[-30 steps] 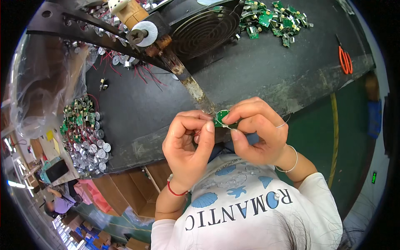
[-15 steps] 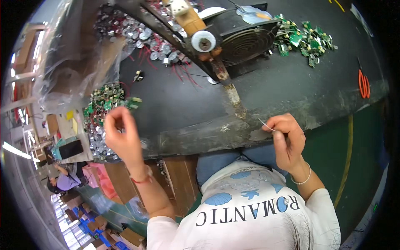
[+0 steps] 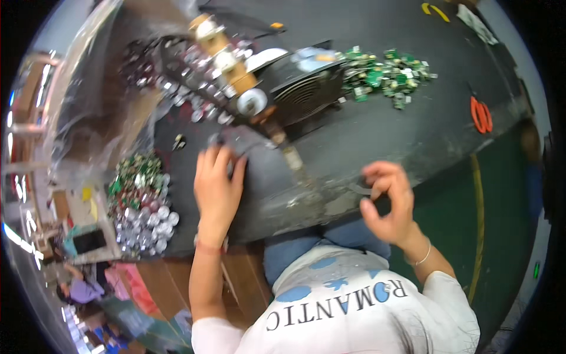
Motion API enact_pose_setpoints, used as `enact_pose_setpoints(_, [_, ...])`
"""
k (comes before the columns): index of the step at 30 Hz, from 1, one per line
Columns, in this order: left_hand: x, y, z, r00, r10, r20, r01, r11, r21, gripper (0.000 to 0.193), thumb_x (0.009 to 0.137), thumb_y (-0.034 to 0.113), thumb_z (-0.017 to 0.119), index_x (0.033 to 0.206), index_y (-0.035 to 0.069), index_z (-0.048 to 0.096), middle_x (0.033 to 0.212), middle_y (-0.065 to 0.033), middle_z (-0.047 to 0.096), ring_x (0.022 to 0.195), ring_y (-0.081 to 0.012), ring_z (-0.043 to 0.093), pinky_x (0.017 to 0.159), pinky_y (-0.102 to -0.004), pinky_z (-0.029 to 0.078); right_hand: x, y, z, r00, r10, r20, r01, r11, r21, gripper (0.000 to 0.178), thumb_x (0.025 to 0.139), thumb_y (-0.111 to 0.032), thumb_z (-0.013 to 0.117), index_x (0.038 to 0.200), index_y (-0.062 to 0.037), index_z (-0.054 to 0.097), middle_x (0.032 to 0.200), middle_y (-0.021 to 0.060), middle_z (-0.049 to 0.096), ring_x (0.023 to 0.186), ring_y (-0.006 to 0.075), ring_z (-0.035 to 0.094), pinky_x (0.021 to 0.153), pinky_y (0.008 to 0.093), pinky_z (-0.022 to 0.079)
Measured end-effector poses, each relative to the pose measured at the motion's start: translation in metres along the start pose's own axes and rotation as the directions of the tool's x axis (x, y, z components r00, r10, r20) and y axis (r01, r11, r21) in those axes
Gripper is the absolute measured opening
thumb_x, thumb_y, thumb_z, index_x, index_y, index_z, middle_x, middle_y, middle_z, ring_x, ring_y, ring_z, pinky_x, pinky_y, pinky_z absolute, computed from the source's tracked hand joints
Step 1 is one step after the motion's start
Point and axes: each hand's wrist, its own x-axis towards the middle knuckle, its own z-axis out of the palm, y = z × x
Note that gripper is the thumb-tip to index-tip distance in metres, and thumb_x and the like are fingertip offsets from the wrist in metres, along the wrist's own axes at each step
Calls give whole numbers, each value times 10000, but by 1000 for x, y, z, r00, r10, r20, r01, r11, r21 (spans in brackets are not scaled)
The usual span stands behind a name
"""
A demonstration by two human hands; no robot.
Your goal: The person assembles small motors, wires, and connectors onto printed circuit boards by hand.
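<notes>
My left hand [image 3: 217, 184] reaches over the black table with thumb and fingers apart. A small greyish piece [image 3: 216, 140], blurred, lies just beyond its fingertips. My right hand [image 3: 390, 203], above the table's front edge, pinches a thin silvery solder wire [image 3: 361, 189] that curves out to the left. Between and beyond the hands, what looks like a soldering iron [image 3: 221, 53] with a yellowish handle is fixed on a stand; its worn metal bar [image 3: 293, 159] slopes down to the tabletop.
Green circuit boards [image 3: 386, 76] are heaped behind a black fan [image 3: 306, 94]. Silver discs [image 3: 147, 227] and more boards [image 3: 138, 171] pile up at the left edge, near a plastic-lined box [image 3: 100, 88]. Orange-handled scissors [image 3: 480, 114] lie far right. Another person [image 3: 82, 289] sits at lower left.
My left hand has moved right and away from the board pile, onto the tabletop near the stand. My right hand keeps the solder wire. The whole view has shifted.
</notes>
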Motion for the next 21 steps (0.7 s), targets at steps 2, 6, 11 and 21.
enact_pose_setpoints(2, [-23,15,-17,958,-213,193,255,939,-229,151,784,64,684,864,23,562,854,-107,567,785,-315,557,687,-384,452,28,33,-27,975,41,-216,-73,988,-140,179,708,5,623,787,-34,467,1000,147,582,922,253,568,825,339,456])
enact_pose_setpoints(6, [-35,25,-17,986,-101,131,125,975,-186,210,777,40,685,952,-2,575,877,-132,580,809,-308,571,712,-386,459,103,125,-95,926,8,-376,-148,927,-345,296,804,-148,609,1087,-64,628,891,7,608,863,115,566,792,280,440])
enact_pose_setpoints(11, [-59,22,-35,987,-113,113,124,987,-103,161,820,12,620,978,-9,597,870,-132,609,815,-293,577,716,-369,461,136,156,-85,935,333,-123,-304,930,207,105,839,-74,545,776,-53,463,1199,61,607,828,66,462,796,226,382])
enact_pose_setpoints(21, [-82,17,-30,879,-411,240,430,468,-772,202,990,164,474,908,-7,543,625,-24,516,558,-101,464,553,-243,392,88,83,-47,958,-16,-286,9,1000,-26,88,752,-77,589,823,-61,540,989,33,655,960,223,540,901,357,413])
